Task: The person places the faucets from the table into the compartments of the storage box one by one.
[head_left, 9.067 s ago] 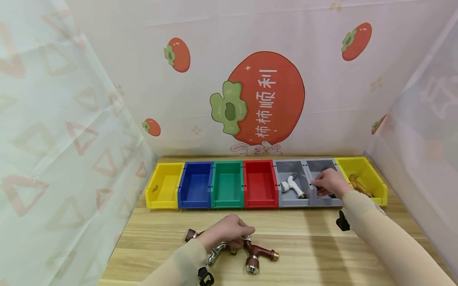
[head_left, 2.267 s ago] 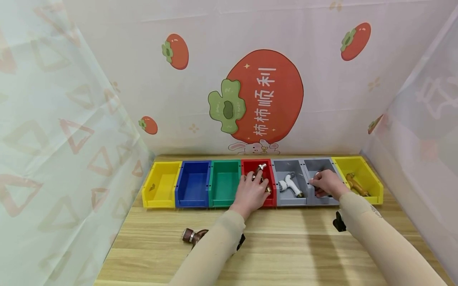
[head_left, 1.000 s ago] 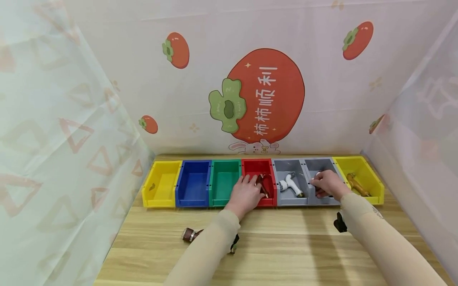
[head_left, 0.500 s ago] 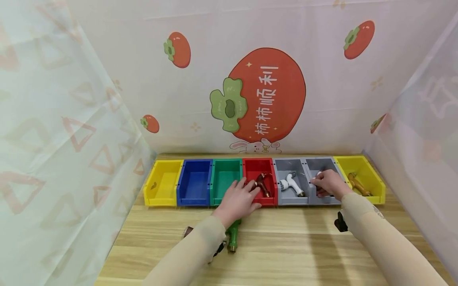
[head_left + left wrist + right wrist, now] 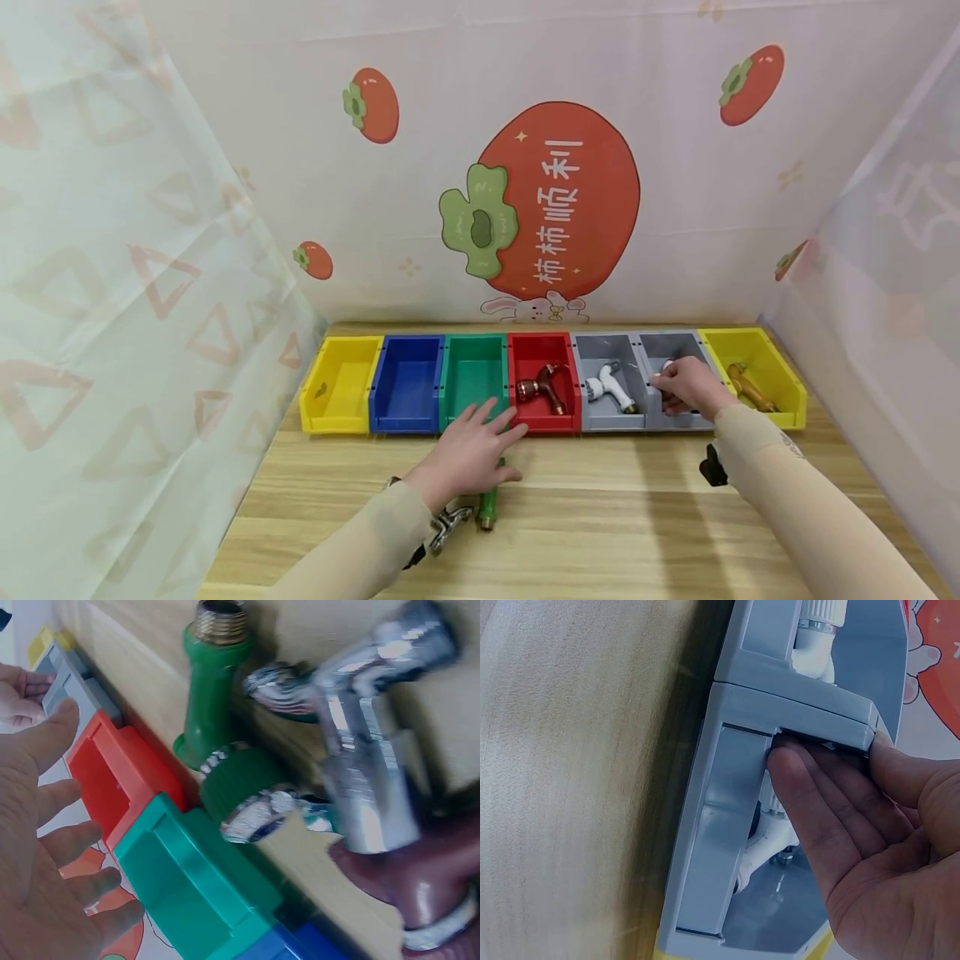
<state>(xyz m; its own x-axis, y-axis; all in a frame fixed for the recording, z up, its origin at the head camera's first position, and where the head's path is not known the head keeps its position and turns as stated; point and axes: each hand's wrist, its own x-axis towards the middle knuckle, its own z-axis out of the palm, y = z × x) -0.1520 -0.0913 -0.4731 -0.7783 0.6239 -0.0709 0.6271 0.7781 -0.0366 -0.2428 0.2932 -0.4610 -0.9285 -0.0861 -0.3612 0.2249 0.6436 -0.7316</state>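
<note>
My left hand (image 5: pixel 467 454), fingers spread and holding nothing, is above the table before the green bin. Beneath it, partly hidden, lies a green faucet (image 5: pixel 487 504), with a chrome faucet (image 5: pixel 450 525) beside it. The left wrist view shows both the green faucet (image 5: pixel 210 712) and the chrome one (image 5: pixel 367 750), plus a dark red faucet (image 5: pixel 439 877). My right hand (image 5: pixel 693 385) pinches the side wall of the right grey bin (image 5: pixel 787 712); a white faucet (image 5: pixel 769 844) lies inside that bin. A dark red faucet (image 5: pixel 551 390) rests in the red bin (image 5: pixel 545 422).
Along the back stand a yellow bin (image 5: pixel 337 423), a blue bin (image 5: pixel 405 425), the green bin (image 5: pixel 474 342), the red and two grey bins, and a right yellow bin (image 5: pixel 791 417). A white faucet (image 5: pixel 613 390) is in the left grey bin, an orange-brown one (image 5: pixel 750 389) in the right yellow bin.
My left hand carried a dark red faucet from the table into the red bin, let it go, then drew back toward the near left. My right hand has stayed at the right grey bin.
</note>
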